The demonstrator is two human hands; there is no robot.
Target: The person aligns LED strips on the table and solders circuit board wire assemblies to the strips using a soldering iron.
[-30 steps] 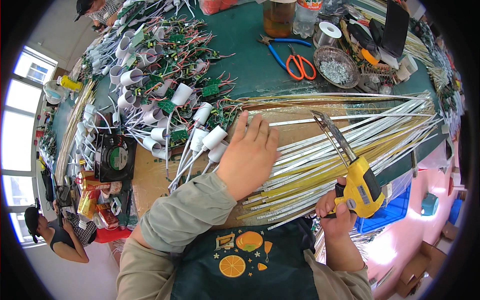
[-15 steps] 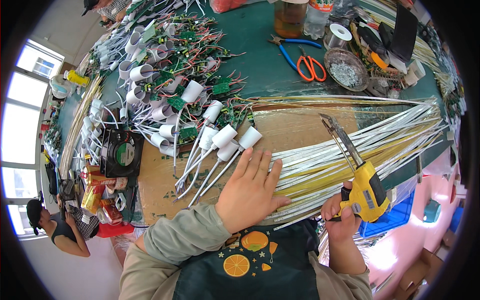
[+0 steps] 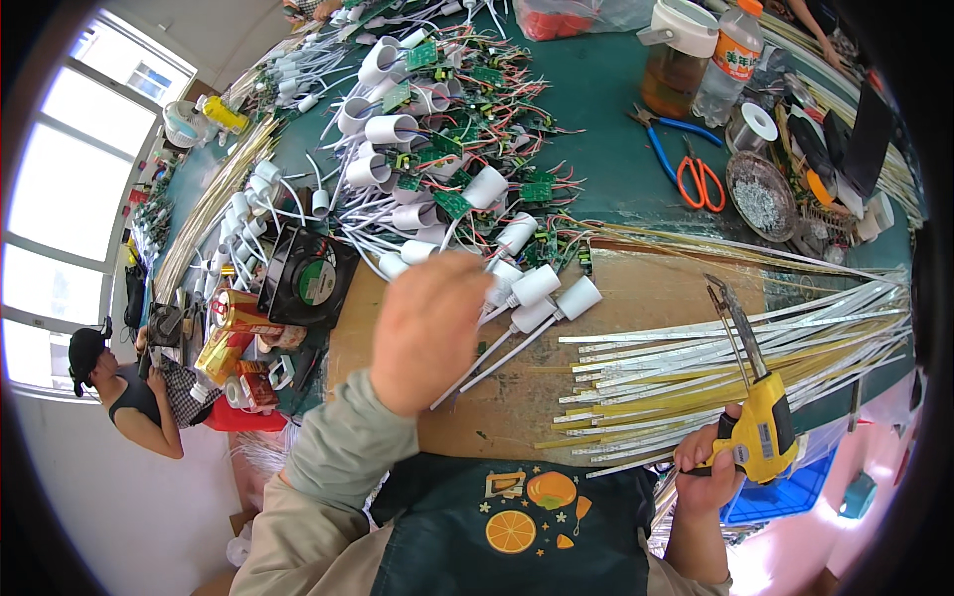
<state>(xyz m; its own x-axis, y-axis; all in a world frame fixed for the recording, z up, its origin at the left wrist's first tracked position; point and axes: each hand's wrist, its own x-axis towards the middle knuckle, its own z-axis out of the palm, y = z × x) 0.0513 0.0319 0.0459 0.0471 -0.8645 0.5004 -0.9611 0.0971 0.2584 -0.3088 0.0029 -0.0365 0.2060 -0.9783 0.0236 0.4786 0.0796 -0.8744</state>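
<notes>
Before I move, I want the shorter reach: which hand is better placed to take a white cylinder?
Likely the left hand: it is beside the white cylinders, though blur hides its grip. The right hand is farther and holds the yellow soldering gun.

Blk axial fan (image 3: 314,280) @ 9 o'clock; jug (image 3: 672,81) w/ brn liquid @ 1, org-cap bottle (image 3: 731,62) beside; org-hdl scissors (image 3: 700,181) @ 2.
</notes>
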